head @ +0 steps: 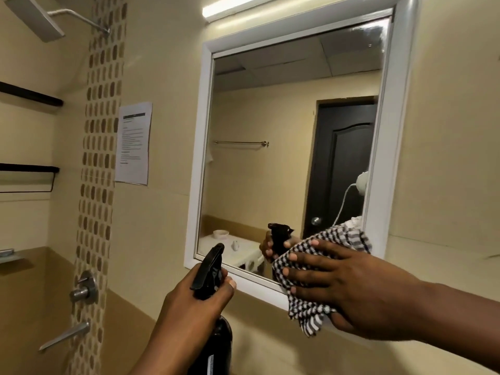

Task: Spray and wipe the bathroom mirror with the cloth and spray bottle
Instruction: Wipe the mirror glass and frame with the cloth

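The white-framed mirror (284, 125) hangs on the beige wall ahead. My right hand (349, 288) presses a black-and-white checked cloth (338, 239) flat against the mirror's lower right corner and its bottom frame. My left hand (194, 307) grips a black spray bottle (209, 272) below the mirror's lower left corner, nozzle pointing up and left, a finger on the trigger. The bottle's lower body runs out of the bottom of the frame. Both the bottle and the cloth are reflected in the glass.
A printed paper sheet (134, 143) is stuck to the wall left of the mirror. Further left are a mosaic tile strip (100, 158), shower head (35, 17), shower valve (85, 288), spout (65, 335) and dark shelves (29, 169). A light bar (243, 5) glows above the mirror.
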Motion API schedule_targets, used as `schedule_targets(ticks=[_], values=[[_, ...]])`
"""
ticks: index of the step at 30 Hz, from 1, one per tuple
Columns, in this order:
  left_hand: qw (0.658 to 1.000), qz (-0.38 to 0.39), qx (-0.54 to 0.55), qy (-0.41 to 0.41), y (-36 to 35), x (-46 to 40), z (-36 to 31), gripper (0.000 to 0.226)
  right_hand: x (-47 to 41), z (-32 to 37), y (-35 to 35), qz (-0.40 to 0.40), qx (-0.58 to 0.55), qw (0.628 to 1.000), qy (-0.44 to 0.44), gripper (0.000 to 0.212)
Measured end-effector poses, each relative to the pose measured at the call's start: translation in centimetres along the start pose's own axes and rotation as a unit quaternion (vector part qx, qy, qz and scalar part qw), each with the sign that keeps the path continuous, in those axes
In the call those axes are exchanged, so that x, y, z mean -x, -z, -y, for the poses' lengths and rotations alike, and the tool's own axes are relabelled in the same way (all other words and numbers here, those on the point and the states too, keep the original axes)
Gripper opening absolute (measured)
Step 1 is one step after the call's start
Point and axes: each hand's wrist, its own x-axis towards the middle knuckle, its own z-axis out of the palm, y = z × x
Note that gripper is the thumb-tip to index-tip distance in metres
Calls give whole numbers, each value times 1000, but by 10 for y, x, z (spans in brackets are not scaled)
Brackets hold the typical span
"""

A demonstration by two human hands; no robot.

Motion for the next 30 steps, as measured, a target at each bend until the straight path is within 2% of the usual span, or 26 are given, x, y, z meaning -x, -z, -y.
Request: schedule_targets(ticks=[5,11,14,17,20,22,24,26,30], values=[[1000,15,0,-5,-8,3,-6,7,27,-9,1,-31,2,999,-8,55],[1000,7,-4,-6,-8,0,-14,8,39,-18,4,-83,79,993,7,54],[1000,6,-11,-9,-9,-1,-15,7,41,-16,19,-143,109,984,8,46],[1000,3,0,-6,-8,-3,-14,7,44,-18,43,-218,122,968,-36,45],[1000,-2,6,-3,-5,-5,-13,8,46,-36,64,-341,109,927,-110,33],[1000,-5,10,-1,-3,-6,-13,8,42,-47,70,-384,126,904,-141,33],[1000,-11,11,-1,-3,-5,-11,7,34,-53,62,-352,171,910,-134,39],[1000,-12,14,1,-2,-5,-10,7,26,-56,43,-271,205,935,-104,49],[1000,-7,22,8,-1,-7,-10,8,14,-62,18,-155,169,970,-78,71]])
